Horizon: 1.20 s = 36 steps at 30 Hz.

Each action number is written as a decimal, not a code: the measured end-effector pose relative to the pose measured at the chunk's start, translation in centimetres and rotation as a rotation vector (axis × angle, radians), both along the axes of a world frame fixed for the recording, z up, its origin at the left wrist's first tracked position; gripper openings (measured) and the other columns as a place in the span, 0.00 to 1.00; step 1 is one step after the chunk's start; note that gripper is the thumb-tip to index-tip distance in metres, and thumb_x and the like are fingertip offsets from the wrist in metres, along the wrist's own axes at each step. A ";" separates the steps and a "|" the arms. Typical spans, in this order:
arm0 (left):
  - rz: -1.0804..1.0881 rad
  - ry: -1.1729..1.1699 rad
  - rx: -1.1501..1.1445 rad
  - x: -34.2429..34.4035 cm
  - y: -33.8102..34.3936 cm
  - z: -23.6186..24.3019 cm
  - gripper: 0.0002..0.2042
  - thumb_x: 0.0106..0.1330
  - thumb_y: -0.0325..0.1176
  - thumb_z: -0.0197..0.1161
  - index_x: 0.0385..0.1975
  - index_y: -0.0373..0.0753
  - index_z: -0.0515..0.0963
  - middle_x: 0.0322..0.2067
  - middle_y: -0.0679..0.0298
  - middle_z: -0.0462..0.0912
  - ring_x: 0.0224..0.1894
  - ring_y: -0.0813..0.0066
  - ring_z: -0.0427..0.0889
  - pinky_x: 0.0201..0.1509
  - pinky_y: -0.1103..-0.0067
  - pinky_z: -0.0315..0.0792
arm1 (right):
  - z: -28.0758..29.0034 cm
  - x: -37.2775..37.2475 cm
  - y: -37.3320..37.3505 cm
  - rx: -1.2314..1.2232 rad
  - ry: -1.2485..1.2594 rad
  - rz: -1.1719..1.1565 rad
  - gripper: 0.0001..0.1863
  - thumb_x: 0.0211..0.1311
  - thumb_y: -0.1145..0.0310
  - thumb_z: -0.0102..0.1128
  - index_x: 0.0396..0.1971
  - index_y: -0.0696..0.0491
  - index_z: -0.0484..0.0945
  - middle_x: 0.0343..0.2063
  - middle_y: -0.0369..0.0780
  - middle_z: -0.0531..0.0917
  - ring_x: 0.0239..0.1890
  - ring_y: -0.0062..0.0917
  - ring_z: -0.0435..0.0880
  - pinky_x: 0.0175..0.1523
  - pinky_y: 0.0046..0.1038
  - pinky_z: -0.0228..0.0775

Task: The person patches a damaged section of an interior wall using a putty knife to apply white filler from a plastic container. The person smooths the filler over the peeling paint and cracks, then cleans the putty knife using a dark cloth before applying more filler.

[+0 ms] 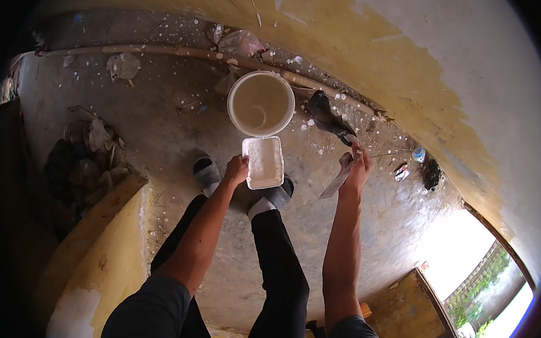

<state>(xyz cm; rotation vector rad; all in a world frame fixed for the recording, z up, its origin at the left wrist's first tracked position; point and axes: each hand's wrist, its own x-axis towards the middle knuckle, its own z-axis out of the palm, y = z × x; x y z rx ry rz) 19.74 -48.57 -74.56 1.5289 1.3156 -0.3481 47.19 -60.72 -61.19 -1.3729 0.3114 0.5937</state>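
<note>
1. White tray (264,186) is just below me, above my feet and held at its left edge. My left grip (238,169) is closed there, fingers curled round the rim. Its inside is smeared with pale stuff; how deep that lies I can't tell.

2. My right grip (358,168), off to the right and well apart from the tray, is clenched around a flat scraper (338,180), its thin blade slanting down and left. The blade touches neither tray nor wall.

3. Bucket (230,102) stands just beyond the tray's far end; whether the two rims touch I can't tell. It looks murky inside, with a pale curved mark.

4. A crumpled black bag (327,115) lies on the floor past my right fingers; I can't tell if they brush it. White splatters dot the floor around it.

5. Farther off, the wall (380,55) shows the progress: grey-white over its upper right stretch, patchy yellow below and to the left. I judge the work partly done, with that yellow left uncovered.
</note>
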 end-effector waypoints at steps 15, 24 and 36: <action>-0.233 -0.176 -0.108 -1.5 -0.5 4.1 0.21 0.67 0.42 0.56 0.22 0.26 0.72 0.20 0.54 0.77 0.23 0.70 0.83 0.26 0.75 0.77 | 0.7 -1.1 -2.5 -0.072 -0.114 -0.058 0.11 0.61 0.76 0.54 0.41 0.63 0.78 0.25 0.36 0.79 0.13 0.10 0.63 0.17 0.14 0.51; -0.258 0.052 0.161 -1.2 0.8 -2.7 0.19 0.65 0.41 0.57 0.19 0.30 0.74 0.15 0.56 0.79 0.18 0.70 0.82 0.25 0.74 0.75 | 3.2 -1.1 -1.6 0.011 -0.159 0.010 0.10 0.59 0.77 0.54 0.40 0.63 0.79 0.16 0.33 0.74 0.12 0.10 0.63 0.17 0.15 0.48; -0.217 0.029 0.169 0.3 -0.3 -3.6 0.18 0.59 0.38 0.62 0.43 0.31 0.76 0.31 0.50 0.82 0.31 0.57 0.82 0.37 0.71 0.77 | 8.0 -6.1 -5.3 0.011 -0.188 0.123 0.15 0.59 0.72 0.55 0.43 0.64 0.77 0.12 0.27 0.66 0.12 0.07 0.57 0.17 0.13 0.45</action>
